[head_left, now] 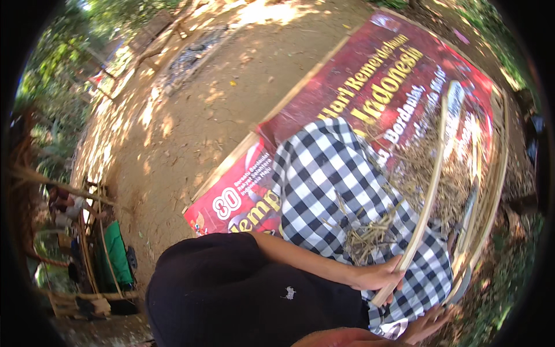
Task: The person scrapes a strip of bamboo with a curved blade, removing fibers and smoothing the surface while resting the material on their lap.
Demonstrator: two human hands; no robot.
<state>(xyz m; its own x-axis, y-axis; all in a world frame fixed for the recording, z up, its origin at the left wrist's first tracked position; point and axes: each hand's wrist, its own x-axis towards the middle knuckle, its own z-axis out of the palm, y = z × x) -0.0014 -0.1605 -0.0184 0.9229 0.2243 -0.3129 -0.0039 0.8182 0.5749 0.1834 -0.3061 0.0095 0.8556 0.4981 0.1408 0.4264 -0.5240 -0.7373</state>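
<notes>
My left hand (378, 276) is closed around the lower end of a long, pale split-bamboo strip (430, 196). The strip slants up and away over my lap, its far end above the banner. Black-and-white checked cloth (318, 173) covers my legs, with a small heap of dry shavings (370, 234) lying on it. Low in the view, my right hand (428, 327) is beside the cloth's edge, fingers stretched out and partly blurred; I see nothing held in it. Close to its fingertips is a grey, curved, blade-like piece (461, 286), whose kind is unclear.
A red printed banner (300, 113) lies on the dirt ground (191, 133) under me. More bamboo strips (491, 191) lie along my right, with scattered shavings (428, 173) beside them. Green cloth (117, 254) hangs near poles at far left, where another person (66, 202) sits.
</notes>
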